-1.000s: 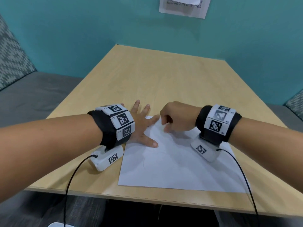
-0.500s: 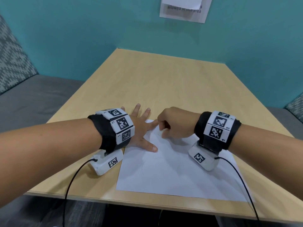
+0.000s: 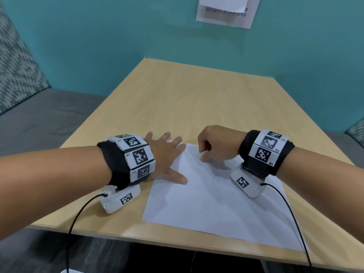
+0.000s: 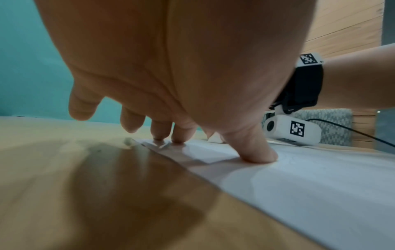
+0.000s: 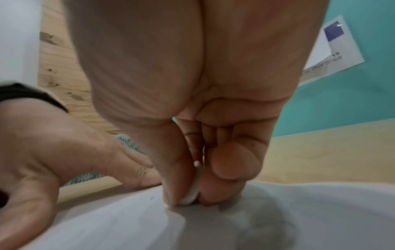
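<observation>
A white sheet of paper [image 3: 212, 200] with faint pencil lines lies on the wooden table [image 3: 197, 107]. My left hand [image 3: 167, 156] lies flat with spread fingers on the sheet's far left corner, thumb [image 4: 256, 152] and fingertips pressing the paper [image 4: 310, 186] down. My right hand [image 3: 214, 144] pinches a small white eraser [image 3: 201, 155] between thumb and fingers, its lower end touching the sheet near the far edge. In the right wrist view the eraser [image 5: 190, 196] shows between the thumb and curled fingers, against the paper [image 5: 235, 228].
A teal wall stands behind the table, with a printed notice [image 3: 226, 12] taped on it. Grey bench seating [image 3: 39, 119] with patterned cushions runs along the left and right. Cables trail from both wrist cameras over the table's near edge.
My right hand has shifted slightly right on the paper, so the eraser now shows below its fingers. The left hand stays pressed on the corner. The head view has tilted a little.
</observation>
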Demonstrator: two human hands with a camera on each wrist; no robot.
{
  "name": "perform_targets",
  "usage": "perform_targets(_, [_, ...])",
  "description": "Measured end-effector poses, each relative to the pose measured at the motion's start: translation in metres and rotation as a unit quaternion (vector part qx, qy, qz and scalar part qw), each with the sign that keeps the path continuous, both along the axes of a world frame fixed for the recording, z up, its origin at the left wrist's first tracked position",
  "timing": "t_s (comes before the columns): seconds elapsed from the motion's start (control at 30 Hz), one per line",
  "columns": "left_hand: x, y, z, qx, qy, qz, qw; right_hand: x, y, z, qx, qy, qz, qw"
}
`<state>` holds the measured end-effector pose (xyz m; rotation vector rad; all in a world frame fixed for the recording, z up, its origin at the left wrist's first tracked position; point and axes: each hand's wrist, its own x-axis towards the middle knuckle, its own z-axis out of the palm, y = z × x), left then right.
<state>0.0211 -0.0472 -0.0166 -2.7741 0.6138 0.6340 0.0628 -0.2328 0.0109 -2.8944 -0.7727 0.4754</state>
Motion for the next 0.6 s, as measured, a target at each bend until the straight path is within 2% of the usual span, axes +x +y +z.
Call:
perform_targets(0.13, [-0.001, -0.002, -0.002, 0.002, -0.002, 0.0, 1.0, 0.006, 0.011, 0.001, 0.004, -0.02, -0.022, 1.0])
perform_targets(0.27, [0.001, -0.002, -0.004, 0.009, -0.002, 0.007, 1.0, 0.003, 0.023, -0.004, 0.005, -0.015, 0.01, 1.0])
perform_targets(0.37, [0.001, -0.003, -0.006, 0.013, -0.009, 0.008, 1.0, 0.01, 0.018, -0.001, 0.005, -0.035, -0.01, 0.999])
perform_targets(0.5, [0.001, -0.001, -0.007, 0.014, -0.01, 0.011, 1.0, 0.006, 0.019, -0.002, 0.005, -0.044, 0.014, 0.999])
perform_targets(0.6, [0.001, -0.004, -0.006, 0.021, -0.005, 0.013, 1.0, 0.013, 0.01, -0.001, 0.0, -0.058, -0.023, 0.998])
